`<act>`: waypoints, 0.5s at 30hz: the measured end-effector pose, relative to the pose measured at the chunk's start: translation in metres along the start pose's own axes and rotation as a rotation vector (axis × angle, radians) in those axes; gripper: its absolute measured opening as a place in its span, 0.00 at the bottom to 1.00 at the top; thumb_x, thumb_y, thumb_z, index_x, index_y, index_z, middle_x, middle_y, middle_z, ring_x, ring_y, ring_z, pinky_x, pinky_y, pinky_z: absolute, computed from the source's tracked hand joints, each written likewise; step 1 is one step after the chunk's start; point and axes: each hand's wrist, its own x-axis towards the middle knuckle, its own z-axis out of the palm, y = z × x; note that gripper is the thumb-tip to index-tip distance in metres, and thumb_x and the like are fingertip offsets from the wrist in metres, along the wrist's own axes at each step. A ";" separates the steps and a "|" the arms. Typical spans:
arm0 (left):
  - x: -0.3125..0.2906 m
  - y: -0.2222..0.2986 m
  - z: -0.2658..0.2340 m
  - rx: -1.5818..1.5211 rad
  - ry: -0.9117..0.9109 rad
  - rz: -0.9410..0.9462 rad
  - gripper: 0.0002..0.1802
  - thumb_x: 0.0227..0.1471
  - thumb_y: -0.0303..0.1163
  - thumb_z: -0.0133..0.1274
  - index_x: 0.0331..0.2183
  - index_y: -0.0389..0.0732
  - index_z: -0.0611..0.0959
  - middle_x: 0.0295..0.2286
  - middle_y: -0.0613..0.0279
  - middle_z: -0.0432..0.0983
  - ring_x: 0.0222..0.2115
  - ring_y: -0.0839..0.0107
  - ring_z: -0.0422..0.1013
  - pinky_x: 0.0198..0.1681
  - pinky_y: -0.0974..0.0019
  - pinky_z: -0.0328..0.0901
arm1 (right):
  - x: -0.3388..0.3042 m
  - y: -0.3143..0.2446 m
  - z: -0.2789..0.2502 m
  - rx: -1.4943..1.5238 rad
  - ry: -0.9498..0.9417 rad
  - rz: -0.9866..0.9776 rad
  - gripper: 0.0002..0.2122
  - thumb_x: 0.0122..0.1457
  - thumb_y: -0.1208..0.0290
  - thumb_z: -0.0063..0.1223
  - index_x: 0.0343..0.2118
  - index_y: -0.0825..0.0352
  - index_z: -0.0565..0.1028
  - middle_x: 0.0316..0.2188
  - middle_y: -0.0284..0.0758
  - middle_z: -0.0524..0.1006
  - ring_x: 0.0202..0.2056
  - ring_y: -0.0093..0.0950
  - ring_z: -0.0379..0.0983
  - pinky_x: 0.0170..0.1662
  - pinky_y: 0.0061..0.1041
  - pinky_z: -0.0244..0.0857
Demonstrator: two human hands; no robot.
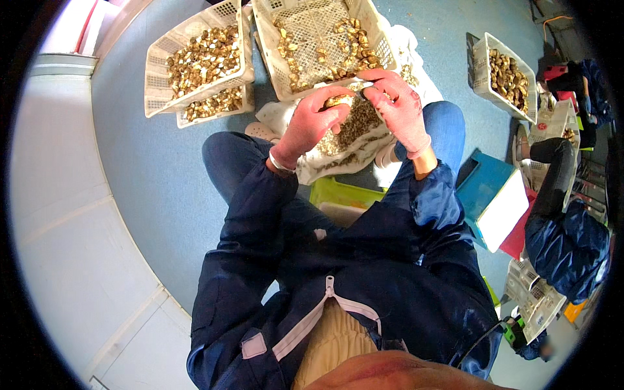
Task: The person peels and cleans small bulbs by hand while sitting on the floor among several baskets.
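Note:
My left hand [309, 127], in a pink glove, is closed on a brown-and-cream mushroom [338, 101]. Beside it, my right hand [400, 107], gloved in pink too, pinches a small dark tool [361, 91]; its exact kind is hard to make out. Both hands meet between my knees, over a white cloth [318, 166] strewn with small brown-and-cream bits [351, 127]. Just beyond the hands, a pale plastic crate [260, 39] holds mushrooms along its sides and near end, with bare bottom showing in the middle.
At the left, a crate of mushrooms [156, 75] rests on another crate [185, 120]. A third mushroom crate [481, 65] stands far right. A yellow-green tub [331, 192] sits beneath my legs, a blue box [481, 188] by my right knee. Other people [565, 240] sit at the right.

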 end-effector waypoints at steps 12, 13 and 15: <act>-0.002 -0.004 0.001 0.010 0.038 -0.024 0.15 0.53 0.26 0.55 0.44 0.36 0.78 0.26 0.69 0.73 0.23 0.83 0.67 0.27 0.76 0.64 | -0.002 -0.002 0.009 -0.005 -0.045 0.011 0.06 0.56 0.73 0.53 0.32 0.69 0.78 0.46 0.37 0.77 0.47 0.35 0.72 0.51 0.30 0.65; -0.001 -0.006 0.001 0.016 0.036 -0.031 0.15 0.53 0.26 0.55 0.44 0.36 0.78 0.26 0.69 0.73 0.23 0.84 0.67 0.27 0.76 0.64 | -0.002 0.000 0.009 -0.048 -0.014 -0.001 0.05 0.56 0.73 0.54 0.31 0.70 0.78 0.46 0.36 0.77 0.47 0.33 0.72 0.50 0.29 0.65; 0.000 -0.007 0.001 0.028 0.032 -0.046 0.16 0.53 0.26 0.55 0.45 0.37 0.77 0.25 0.70 0.73 0.23 0.84 0.66 0.26 0.76 0.63 | -0.001 0.003 0.007 -0.134 0.048 -0.023 0.05 0.56 0.74 0.54 0.28 0.71 0.76 0.46 0.35 0.77 0.47 0.30 0.71 0.49 0.26 0.65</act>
